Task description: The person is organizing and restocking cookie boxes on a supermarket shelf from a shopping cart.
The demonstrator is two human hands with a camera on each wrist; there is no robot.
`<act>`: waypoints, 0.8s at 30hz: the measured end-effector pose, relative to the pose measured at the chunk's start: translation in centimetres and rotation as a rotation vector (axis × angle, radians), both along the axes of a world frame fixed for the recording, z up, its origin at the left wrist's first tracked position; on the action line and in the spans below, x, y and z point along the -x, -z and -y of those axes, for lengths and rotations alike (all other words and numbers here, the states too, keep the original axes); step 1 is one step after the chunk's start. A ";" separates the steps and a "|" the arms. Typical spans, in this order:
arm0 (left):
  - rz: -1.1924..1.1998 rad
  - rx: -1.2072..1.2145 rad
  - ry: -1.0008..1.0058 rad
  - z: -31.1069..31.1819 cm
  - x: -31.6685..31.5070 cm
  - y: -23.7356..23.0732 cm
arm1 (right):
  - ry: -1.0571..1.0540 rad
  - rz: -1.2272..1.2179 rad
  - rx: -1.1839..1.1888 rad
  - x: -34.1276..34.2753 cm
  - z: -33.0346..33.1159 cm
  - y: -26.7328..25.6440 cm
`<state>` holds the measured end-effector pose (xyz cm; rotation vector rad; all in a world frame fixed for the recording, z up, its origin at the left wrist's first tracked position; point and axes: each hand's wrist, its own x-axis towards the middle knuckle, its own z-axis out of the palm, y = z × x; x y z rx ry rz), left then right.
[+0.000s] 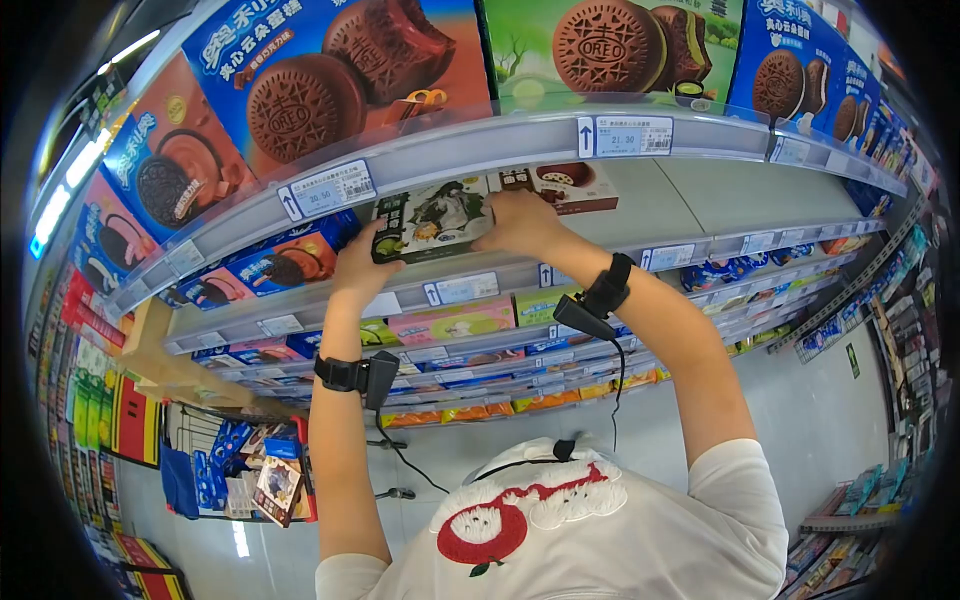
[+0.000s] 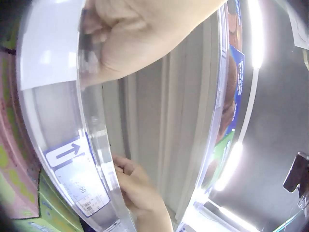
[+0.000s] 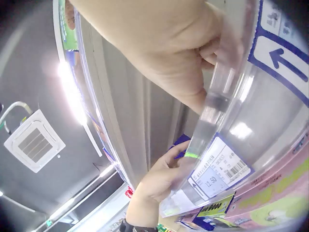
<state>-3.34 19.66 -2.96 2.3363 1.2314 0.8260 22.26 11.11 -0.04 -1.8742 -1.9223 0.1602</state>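
A flat dark green snack box (image 1: 438, 215) with a picture on its lid lies on the shelf just below the large Oreo boxes. My left hand (image 1: 365, 262) grips its left end, thumb at the front corner. At the right end my right hand (image 1: 525, 225) holds it, fingers over the far corner and thumb along the front. Behind the right hand sits a second box (image 1: 580, 187), white and dark red. Both wrist views show the hands reaching in behind the clear shelf edge (image 3: 223, 92), which partly covers the fingers; the green box is mostly hidden there.
Overhead, large Oreo boxes (image 1: 360, 80) line the upper shelf, whose price rail (image 1: 450, 150) overhangs the hands. Blue Oreo boxes (image 1: 285, 268) stand left of the left hand. Lower shelves hold more packs. A shopping cart (image 1: 312, 470) with several packages stands at lower left.
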 end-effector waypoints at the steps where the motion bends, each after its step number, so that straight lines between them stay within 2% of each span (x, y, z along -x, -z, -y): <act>1: -0.037 -0.069 0.021 0.3 -0.2 -0.3 | -0.008 -0.016 -0.015 0.0 0.2 -0.4; 3: -0.109 -0.203 0.062 0.9 -0.5 -0.7 | -0.023 -0.047 -0.038 -0.4 0.8 -0.8; 6: -0.104 -0.111 0.104 0.8 -0.7 -0.9 | 0.035 0.256 -0.254 -1.9 1.1 -0.3; 9: -0.145 -0.094 0.107 1.2 -1.0 -1.9 | 0.077 0.190 -0.137 -3.3 1.2 1.2; 12: -0.126 -0.099 0.158 -0.1 -1.1 -1.6 | 0.074 0.262 -0.218 -4.1 1.8 2.1; 18: -0.127 -0.161 0.186 -1.4 -2.3 -1.1 | 0.004 0.132 -0.229 -5.9 2.5 1.9; 24: -0.082 -0.164 0.193 -1.4 -2.3 -0.7 | 0.037 0.200 -0.350 -6.1 2.6 2.8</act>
